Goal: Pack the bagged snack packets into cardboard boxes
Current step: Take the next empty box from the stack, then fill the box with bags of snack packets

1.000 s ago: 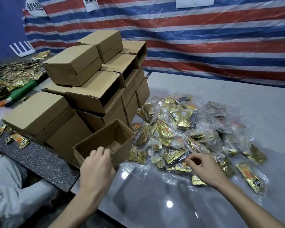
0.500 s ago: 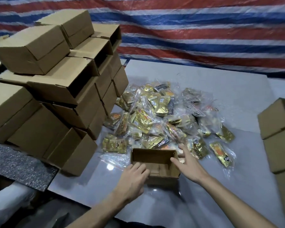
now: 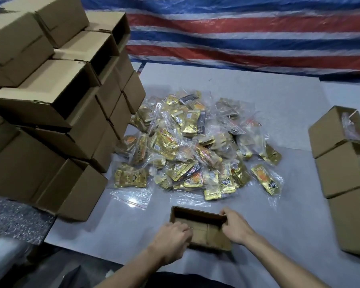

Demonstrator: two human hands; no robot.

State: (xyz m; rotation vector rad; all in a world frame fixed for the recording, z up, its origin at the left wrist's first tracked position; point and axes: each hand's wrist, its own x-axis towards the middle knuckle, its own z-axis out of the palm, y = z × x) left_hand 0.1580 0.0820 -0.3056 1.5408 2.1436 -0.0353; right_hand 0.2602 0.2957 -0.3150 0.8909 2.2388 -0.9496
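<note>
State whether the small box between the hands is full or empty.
Empty: the box shows only its bare cardboard floor, nothing inside.

Single head view — looks forward and down, close over the table [image 3: 258,113].

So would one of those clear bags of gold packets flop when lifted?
Probably floppy: the clear bag is thin, crinkled film. Likely slippery, since it glints under the light. Seemingly light, holding only a few flat packets.
</note>
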